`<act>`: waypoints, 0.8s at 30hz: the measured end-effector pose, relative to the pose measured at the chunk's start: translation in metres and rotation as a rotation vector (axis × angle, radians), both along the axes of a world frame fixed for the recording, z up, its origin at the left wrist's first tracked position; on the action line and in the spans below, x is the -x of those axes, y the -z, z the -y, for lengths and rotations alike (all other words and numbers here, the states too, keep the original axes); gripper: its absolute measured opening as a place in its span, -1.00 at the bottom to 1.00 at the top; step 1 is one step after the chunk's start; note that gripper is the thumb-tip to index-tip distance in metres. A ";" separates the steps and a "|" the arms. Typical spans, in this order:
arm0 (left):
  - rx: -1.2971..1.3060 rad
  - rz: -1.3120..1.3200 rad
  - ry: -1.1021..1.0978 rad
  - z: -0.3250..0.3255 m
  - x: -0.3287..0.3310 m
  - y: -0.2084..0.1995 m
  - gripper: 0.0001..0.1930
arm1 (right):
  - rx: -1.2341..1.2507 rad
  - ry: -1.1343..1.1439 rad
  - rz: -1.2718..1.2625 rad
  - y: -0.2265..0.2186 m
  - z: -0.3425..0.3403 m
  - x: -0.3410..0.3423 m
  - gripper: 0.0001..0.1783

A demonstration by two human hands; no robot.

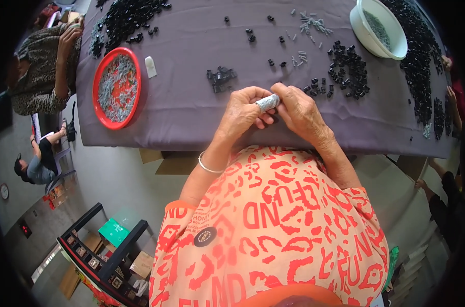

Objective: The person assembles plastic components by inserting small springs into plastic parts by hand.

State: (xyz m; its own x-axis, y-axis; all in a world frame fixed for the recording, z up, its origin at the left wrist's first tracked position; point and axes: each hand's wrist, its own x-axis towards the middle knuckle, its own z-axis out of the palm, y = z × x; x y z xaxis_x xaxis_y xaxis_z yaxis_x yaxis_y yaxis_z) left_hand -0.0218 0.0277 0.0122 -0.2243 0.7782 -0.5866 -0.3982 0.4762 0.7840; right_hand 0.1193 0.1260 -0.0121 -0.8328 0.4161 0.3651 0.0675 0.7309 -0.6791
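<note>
Left fingers [252, 92], right fingers [289, 95] curled close | cannot tell grip | undersides hidden | silvery wrap [266, 104] between

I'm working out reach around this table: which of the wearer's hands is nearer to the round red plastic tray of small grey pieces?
Left. The left hand is to the right of the red tray, apart from it; the right hand is farther right.

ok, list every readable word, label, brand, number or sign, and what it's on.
Shirt: large red capitals, legible, plus smaller print; wording not copied.
Round dark badge on the shirt: too small to read.
Wall clock: any numerals too small.
Black parts, grey parts: no text visible.
</note>
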 end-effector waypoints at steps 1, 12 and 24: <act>0.026 -0.030 0.006 0.000 0.001 0.000 -0.80 | -0.018 -0.004 -0.046 -0.001 0.000 0.001 -0.47; -0.484 -1.171 0.270 0.021 0.002 0.033 -0.83 | -0.046 -0.172 -0.054 -0.005 0.022 0.032 -0.46; -0.478 -0.957 0.214 0.014 0.004 0.023 -0.83 | -0.078 -0.128 -0.047 0.005 0.020 0.037 -0.41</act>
State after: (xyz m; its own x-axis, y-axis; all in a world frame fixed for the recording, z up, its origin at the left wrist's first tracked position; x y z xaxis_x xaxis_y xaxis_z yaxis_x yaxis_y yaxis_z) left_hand -0.0260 0.0135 -0.0105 -0.2596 0.9566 0.1327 0.5303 0.0264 0.8474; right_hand 0.0824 0.1058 -0.0168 -0.8583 0.2761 0.4325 -0.0607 0.7824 -0.6198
